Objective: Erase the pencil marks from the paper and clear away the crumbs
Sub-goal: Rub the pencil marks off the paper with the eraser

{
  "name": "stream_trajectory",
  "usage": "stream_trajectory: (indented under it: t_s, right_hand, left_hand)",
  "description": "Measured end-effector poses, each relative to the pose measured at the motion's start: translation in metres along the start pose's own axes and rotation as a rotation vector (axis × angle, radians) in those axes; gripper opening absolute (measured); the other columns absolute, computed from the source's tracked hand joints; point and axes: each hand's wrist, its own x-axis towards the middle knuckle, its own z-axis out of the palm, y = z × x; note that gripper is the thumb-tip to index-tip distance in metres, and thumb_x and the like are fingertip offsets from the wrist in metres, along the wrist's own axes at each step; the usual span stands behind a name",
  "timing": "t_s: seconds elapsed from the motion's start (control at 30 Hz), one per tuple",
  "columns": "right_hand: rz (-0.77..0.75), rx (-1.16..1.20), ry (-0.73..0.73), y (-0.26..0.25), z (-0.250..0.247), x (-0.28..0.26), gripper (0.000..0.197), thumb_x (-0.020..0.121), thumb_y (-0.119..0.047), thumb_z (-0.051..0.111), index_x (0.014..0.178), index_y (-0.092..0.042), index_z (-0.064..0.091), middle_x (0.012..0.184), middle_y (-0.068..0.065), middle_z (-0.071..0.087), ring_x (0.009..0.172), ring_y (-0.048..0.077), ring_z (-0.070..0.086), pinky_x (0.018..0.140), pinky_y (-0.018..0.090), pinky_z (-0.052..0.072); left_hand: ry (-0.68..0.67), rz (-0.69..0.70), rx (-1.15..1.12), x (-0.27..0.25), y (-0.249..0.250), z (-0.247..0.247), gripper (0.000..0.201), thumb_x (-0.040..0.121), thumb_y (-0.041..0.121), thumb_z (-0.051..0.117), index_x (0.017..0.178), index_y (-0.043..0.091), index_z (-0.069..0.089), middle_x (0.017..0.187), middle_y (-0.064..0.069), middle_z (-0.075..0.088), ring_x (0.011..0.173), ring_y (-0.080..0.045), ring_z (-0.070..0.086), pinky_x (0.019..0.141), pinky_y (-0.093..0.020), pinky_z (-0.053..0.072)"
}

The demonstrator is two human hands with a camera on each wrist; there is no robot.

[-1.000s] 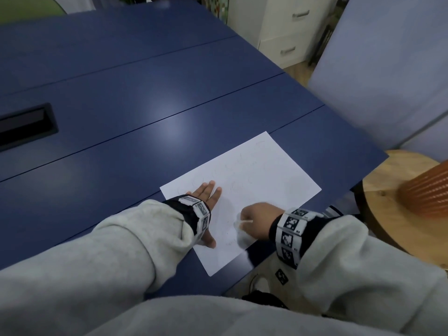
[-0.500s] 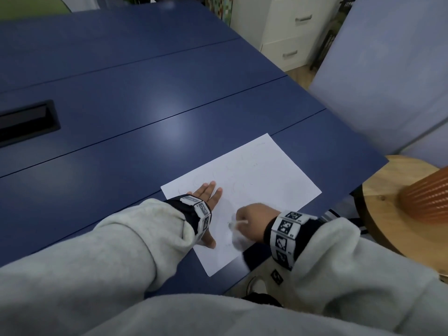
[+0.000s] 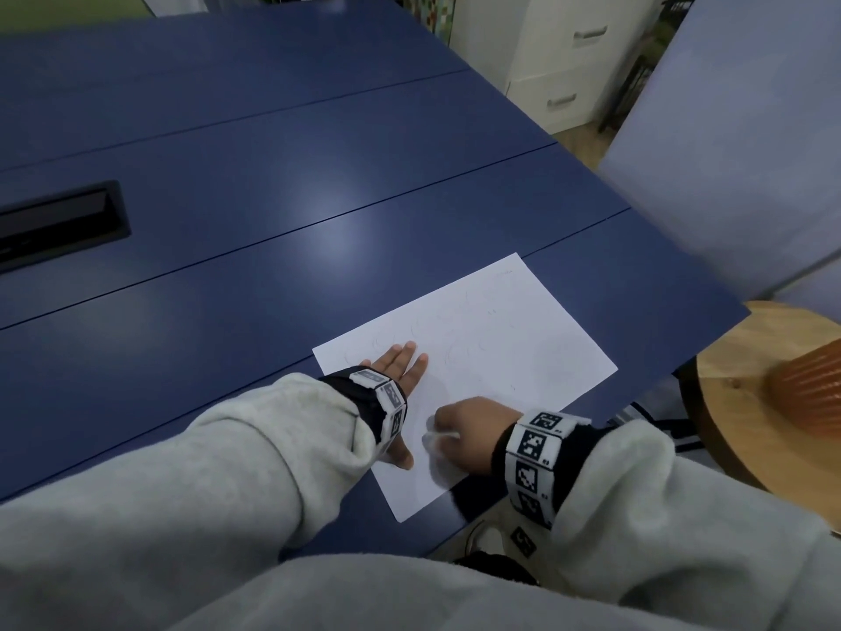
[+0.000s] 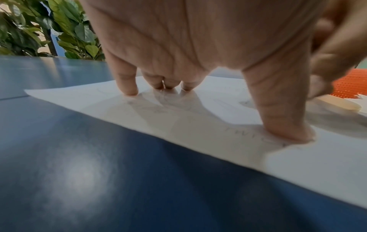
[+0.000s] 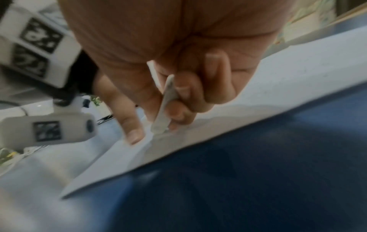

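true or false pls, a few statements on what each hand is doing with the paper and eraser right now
1. The left hand presses flat on the paper. True.
2. The right hand is empty. False: it pinches a thin white eraser.
3. The eraser tip meets the paper near its near edge. True.
4. The paper lies on a wooden table. False: it lies on a blue table.
5. The paper is free of pencil marks. False: faint marks remain.

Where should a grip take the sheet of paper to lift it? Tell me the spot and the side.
Take the paper at its near corner, coming from the table's front edge: it lies flat, but that corner seems to reach the edge. The left hand presses it and must lift first.
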Motion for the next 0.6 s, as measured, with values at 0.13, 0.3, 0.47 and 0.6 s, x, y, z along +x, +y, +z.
stream_trajectory:
  t_s: [0.13,0.3,0.47,0.6]
  right_hand:
    - [-0.006,-0.015,-0.014,0.003,-0.005,0.006,0.021,0.094,-0.032,0.046,0.102,-0.018,0.06,0.103,-0.001,0.059,0.097,0.019,0.054,0.084,0.028,0.039]
    - [0.014,0.01,0.019,0.005,-0.009,0.012,0.028,0.096,-0.031,0.044,0.114,-0.017,0.06,0.115,0.001,0.06,0.11,0.02,0.055,0.085,0.025,0.036]
    - [-0.027,-0.027,-0.056,0.007,0.0,-0.003,0.024,0.094,-0.041,0.046,0.104,-0.023,0.059,0.107,0.0,0.059,0.1,0.02,0.053,0.084,0.028,0.038]
    - [-0.05,-0.019,0.098,0.011,-0.003,-0.005,0.022,0.096,-0.04,0.045,0.097,-0.02,0.056,0.108,0.002,0.062,0.091,0.019,0.052,0.074,0.025,0.034]
  left_hand:
    - [-0.001,0.002,0.007,-0.001,0.0,-0.001,0.131,0.071,0.065,0.069,0.147,0.019,-0.027,0.154,-0.006,-0.033,0.144,-0.022,-0.024,0.117,-0.044,-0.002]
    - [0.011,0.007,-0.001,0.003,-0.003,0.003,0.134,0.068,0.067,0.07,0.147,0.02,-0.028,0.154,-0.006,-0.033,0.144,-0.022,-0.024,0.117,-0.044,-0.003]
    - [0.036,0.009,0.015,0.008,-0.006,0.011,0.14,0.062,0.072,0.071,0.146,0.021,-0.029,0.153,-0.005,-0.034,0.144,-0.022,-0.025,0.116,-0.043,-0.005]
    - [0.065,-0.014,0.057,0.012,-0.004,0.02,0.151,0.051,0.078,0.071,0.144,0.019,-0.032,0.153,-0.006,-0.035,0.144,-0.024,-0.026,0.116,-0.045,-0.004]
